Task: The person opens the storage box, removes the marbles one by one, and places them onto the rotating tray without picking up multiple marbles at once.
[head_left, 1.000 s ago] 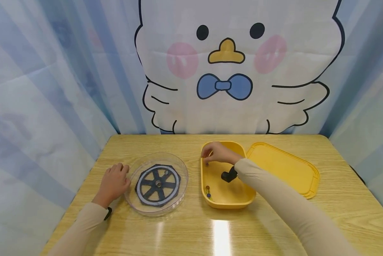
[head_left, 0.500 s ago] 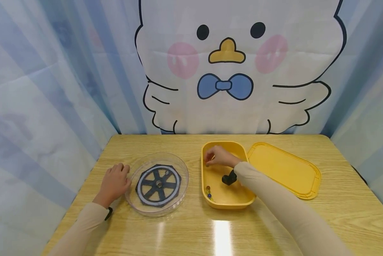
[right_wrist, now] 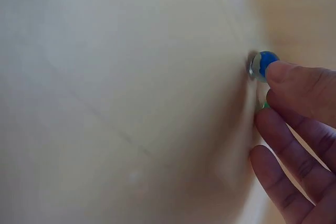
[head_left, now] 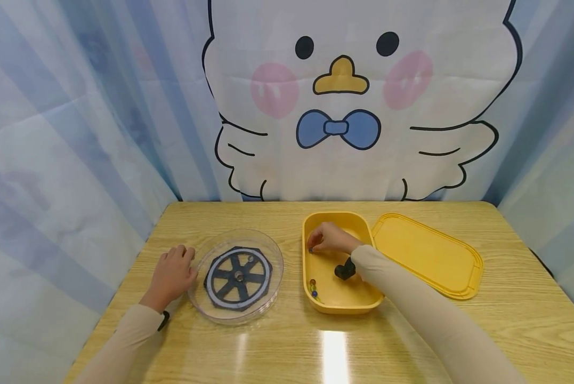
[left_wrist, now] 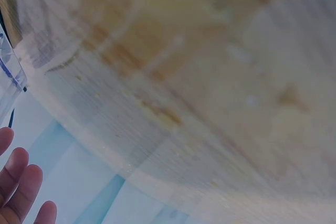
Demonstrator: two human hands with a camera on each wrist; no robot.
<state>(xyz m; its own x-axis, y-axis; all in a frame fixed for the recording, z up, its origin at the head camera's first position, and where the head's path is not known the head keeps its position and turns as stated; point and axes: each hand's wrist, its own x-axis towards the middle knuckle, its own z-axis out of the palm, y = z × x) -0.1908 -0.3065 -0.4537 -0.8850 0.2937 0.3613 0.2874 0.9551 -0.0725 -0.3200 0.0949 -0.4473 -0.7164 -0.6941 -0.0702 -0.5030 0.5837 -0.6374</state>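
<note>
Right hand [head_left: 330, 237] is down in the yellow box [head_left: 332, 292], thumb tip over a blue marble [right_wrist: 266, 62] near the box's left wall, can't tell if it's really pinched tho. Left hand [head_left: 172, 273] is just chilling, fingers loose, right beside a clear dish [head_left: 234, 320]. Yellow lid [head_left: 426, 256] sits on the worktop [head_left: 522, 309].

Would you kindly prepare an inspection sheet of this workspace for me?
Surface: wood-grain table, bright glare at the front.
Job's things: clear dish with a dark wheel pattern showing; yellow tray holding marbles.
Clutter: yellow lid, right of the tray.
Left hand: beside the dish, fingers relaxed; contact unclear.
Right hand: in the tray, thumb at a blue-patched marble; whether pinched, cannot tell.
Cables: thin dark line at the table's right edge, too small to identify.
Surroundings: curtains; cartoon bird printed behind.
</note>
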